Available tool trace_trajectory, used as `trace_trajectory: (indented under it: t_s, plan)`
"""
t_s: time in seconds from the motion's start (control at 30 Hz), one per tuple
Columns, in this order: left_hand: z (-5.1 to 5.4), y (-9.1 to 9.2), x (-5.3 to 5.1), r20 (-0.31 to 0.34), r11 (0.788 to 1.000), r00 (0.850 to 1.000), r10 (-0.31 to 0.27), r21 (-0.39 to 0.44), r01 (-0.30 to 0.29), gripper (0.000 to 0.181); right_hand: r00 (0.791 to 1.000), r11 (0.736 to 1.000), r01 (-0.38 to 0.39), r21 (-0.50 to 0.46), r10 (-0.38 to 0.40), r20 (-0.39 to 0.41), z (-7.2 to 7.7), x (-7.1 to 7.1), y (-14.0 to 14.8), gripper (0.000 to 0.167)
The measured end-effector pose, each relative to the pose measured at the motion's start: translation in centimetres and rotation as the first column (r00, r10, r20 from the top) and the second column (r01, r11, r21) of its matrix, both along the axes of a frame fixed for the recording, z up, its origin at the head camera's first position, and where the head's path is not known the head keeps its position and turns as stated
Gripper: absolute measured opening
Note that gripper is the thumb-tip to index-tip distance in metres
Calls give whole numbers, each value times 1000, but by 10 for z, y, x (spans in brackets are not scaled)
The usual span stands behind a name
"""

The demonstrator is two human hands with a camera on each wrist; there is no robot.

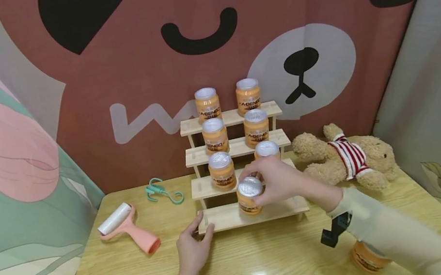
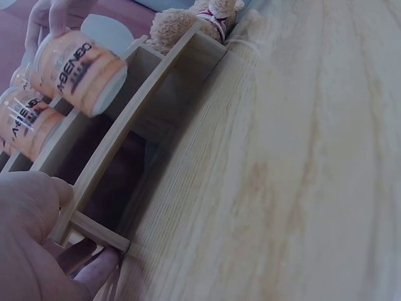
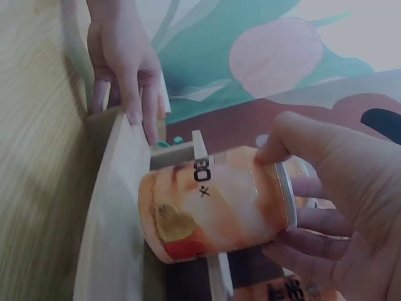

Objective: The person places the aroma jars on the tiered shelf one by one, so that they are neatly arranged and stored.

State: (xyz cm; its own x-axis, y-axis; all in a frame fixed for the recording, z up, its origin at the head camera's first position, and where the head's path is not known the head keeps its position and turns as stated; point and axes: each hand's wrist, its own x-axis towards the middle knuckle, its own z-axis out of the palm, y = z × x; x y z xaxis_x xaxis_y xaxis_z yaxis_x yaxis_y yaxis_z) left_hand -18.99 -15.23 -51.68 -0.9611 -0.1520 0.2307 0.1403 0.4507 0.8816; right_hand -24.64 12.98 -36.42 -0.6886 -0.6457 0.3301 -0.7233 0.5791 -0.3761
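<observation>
My right hand (image 1: 274,178) grips an orange jar (image 1: 250,205) with a silvery top near its rim, over the lowest step of a wooden tiered rack (image 1: 226,217). In the right wrist view that jar (image 3: 210,204) is pinched between thumb and fingers; in the left wrist view its base hangs above the step. At the rack's left end, my left hand (image 1: 193,248) holds the lowest step, with the thumb on the board and fingers round the end support in the left wrist view. Pairs of similar jars stand on the three upper steps, including one jar (image 1: 222,171) on the second step.
Left of the rack lie a pink lint roller (image 1: 133,231) and teal scissors (image 1: 161,190). A teddy bear (image 1: 350,157) in a striped shirt lies to the right. Another orange jar (image 1: 368,258) is partly hidden by the right sleeve. A patterned curtain (image 1: 138,73) hangs behind the table.
</observation>
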Motion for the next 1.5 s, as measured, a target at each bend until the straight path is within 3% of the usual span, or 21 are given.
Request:
trace_trajectory:
  t_s: [0.6,1.1,1.33,1.5]
  plan:
    - [0,1,1,13,1000,1000,5,-13,-5,47,1000,1000,2,2,-2,31,-19,2,-36,37]
    - [-2,1,0,3,1000,1000,7,-2,-7,46,992,995,97,-8,-96,84,-20,12,-41,34]
    - [-1,1,-1,15,1000,1000,-1,2,1,47,1000,999,-6,36,5,29,-15,10,-39,30]
    - [-1,-1,-2,13,1000,1000,-4,6,4,48,998,997,-47,58,45,34,-14,6,-40,28]
